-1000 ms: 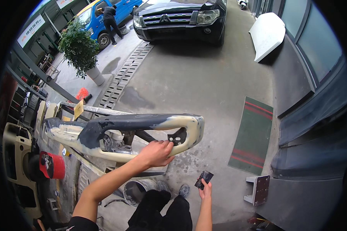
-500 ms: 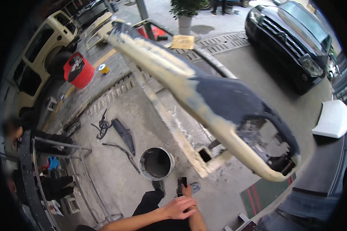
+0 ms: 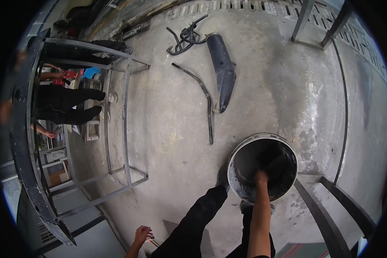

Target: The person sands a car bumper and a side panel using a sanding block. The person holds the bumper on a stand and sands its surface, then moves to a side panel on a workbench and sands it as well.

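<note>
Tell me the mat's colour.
The mat is dull green with red stripes, showing best in the head view.

Head-high fisheye, downward toward bucket [image 3: 238, 172]

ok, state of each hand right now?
Left hand: partly open, nothing clearly held.
Right hand: down inside the bucket; open or closed, can't tell.

The floor [image 3: 167, 107] (stained grey) bears a bucket [image 3: 241, 182], bent rod [image 3: 209, 107], tubing [image 3: 189, 33] and dark casing [image 3: 221, 60].
</note>
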{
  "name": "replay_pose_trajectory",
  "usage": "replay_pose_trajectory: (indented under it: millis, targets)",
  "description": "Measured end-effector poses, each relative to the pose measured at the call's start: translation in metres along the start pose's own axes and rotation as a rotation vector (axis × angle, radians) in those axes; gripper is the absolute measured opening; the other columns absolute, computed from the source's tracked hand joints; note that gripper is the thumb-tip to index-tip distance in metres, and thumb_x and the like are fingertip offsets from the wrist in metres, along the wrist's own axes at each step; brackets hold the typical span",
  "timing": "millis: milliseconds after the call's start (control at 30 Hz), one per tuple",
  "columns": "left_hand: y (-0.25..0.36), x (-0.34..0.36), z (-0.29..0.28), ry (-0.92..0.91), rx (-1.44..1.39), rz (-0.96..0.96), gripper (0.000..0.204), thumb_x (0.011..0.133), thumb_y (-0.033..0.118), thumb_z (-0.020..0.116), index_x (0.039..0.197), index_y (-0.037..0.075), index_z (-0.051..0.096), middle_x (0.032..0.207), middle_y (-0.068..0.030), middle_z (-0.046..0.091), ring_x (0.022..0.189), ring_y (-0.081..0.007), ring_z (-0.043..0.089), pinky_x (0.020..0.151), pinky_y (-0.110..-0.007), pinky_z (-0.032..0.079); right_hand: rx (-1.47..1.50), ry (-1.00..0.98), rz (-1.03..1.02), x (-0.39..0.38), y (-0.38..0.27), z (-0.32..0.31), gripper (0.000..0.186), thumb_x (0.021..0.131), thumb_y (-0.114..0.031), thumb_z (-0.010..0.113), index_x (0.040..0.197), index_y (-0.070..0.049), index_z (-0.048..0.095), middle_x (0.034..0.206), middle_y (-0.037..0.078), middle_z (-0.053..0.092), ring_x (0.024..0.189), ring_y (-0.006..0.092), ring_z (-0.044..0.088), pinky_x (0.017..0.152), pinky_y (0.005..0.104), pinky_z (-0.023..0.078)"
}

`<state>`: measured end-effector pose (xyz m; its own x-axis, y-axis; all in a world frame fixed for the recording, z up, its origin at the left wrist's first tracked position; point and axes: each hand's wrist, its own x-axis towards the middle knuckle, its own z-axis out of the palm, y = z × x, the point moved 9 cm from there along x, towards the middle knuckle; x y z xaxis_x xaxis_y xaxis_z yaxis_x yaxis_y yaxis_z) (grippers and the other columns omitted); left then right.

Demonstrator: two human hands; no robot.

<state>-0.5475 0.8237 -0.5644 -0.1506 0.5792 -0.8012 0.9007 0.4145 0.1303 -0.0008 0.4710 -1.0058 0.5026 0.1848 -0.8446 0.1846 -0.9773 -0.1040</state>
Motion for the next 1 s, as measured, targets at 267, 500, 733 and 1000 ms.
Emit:
replay_pose_trajectory:
  millis: [267, 500, 733, 1000]
  targets:
    - [-0.039, -0.014, 0.034, -0.104, 0.011, -0.11, 0.027, 0.098, 0.025, 0.066, 0.105, -0.002, 0.066, 0.099, -0.0111, 0.071, 0.084, -0.0209, 0.074, 0.071, -0.032, 0.06, 0.222, -0.057, -0.019, 0.037, 0.015, 0.066, 0.028, 0.092, -0.021, 0.053, 0.101, -0.006, 0.074, 0.106, 0.02, 0.071, 0.097, 0.035, 0.069, 0.079, 0.0467, 0.058]
    - [-0.034, -0.011, 0.026, -0.145, -0.031, -0.058, 0.029, 0.099, 0.024, 0.064, 0.111, -0.001, 0.064, 0.102, -0.0118, 0.071, 0.086, -0.0212, 0.073, 0.073, -0.031, 0.058, 0.887, 0.223, -0.163, -0.002, -0.02, 0.017, 0.034, 0.083, -0.006, 0.048, 0.11, 0.003, 0.067, 0.096, 0.017, 0.069, 0.08, 0.0338, 0.066, 0.076, 0.048, 0.057]
    - [0.021, -0.012, 0.044, -0.293, -0.043, 0.069, 0.025, 0.097, 0.024, 0.066, 0.109, 0.002, 0.064, 0.097, -0.0084, 0.071, 0.077, -0.0188, 0.073, 0.068, -0.031, 0.056, 1.449, 0.185, 0.131, -0.181, 0.011, -0.074, 0.031, 0.099, -0.017, 0.061, 0.123, 0.002, 0.064, 0.098, 0.003, 0.067, 0.096, 0.0119, 0.059, 0.089, 0.0257, 0.045]
    - [0.201, -0.102, 0.127, -0.402, -0.124, 0.447, 0.021, 0.097, 0.022, 0.064, 0.106, 0.003, 0.064, 0.094, -0.0111, 0.071, 0.072, -0.0188, 0.071, 0.063, -0.03, 0.055, 0.871, 0.654, -0.158, -0.427, 0.096, -0.284, 0.03, 0.1, -0.024, 0.055, 0.112, 0.0, 0.067, 0.095, 0.023, 0.071, 0.09, 0.0378, 0.069, 0.08, 0.0428, 0.052]
